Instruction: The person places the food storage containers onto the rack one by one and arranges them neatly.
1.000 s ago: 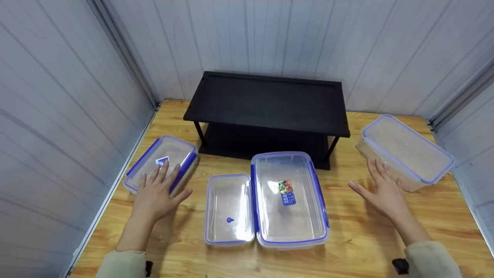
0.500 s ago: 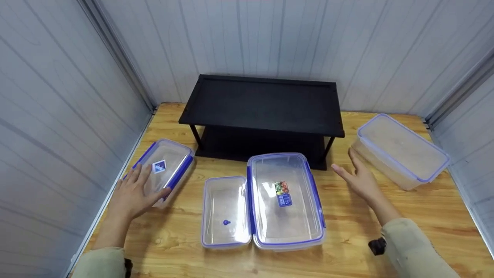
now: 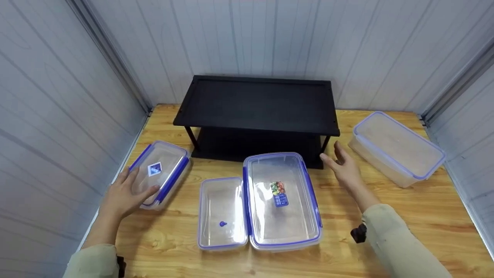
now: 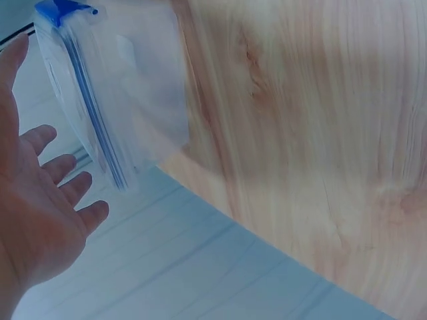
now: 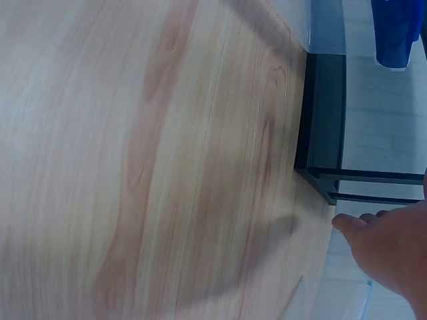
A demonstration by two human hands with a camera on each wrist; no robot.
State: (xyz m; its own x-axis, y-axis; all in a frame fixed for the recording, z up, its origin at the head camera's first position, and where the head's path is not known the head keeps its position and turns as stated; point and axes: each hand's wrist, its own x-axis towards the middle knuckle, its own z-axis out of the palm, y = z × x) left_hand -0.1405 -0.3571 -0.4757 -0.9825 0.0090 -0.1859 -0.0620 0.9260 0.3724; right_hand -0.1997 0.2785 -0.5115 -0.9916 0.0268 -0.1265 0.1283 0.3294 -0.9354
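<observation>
My left hand [image 3: 123, 195] is spread over the near left corner of a clear food container [image 3: 166, 166] with blue side clips and a small label; the left wrist view shows the fingers apart, beside the container [image 4: 127, 87] and gripping nothing. Near the front right corner of a black two-tier rack [image 3: 258, 104], my right hand [image 3: 345, 168] hovers with thumb and fingers apart and nothing between them. A large clear container [image 3: 297, 216] with a blue-clipped lid and a fruit label lies in the middle. Touching its left side is a smaller clear container [image 3: 216, 204] with a blue plug.
A taller frosted container [image 3: 401, 143] with a pale blue rim stands at the right, beyond my right hand. Pale panelled walls [image 3: 254, 38] enclose the wooden table [image 3: 173, 247] at the back and both sides. The rack's lower shelf [image 3: 231, 144] sits on the table.
My left hand has drawn back to the lid's near left corner. My right hand has moved left, from beside the frosted container toward the rack's corner. The view has shifted slightly.
</observation>
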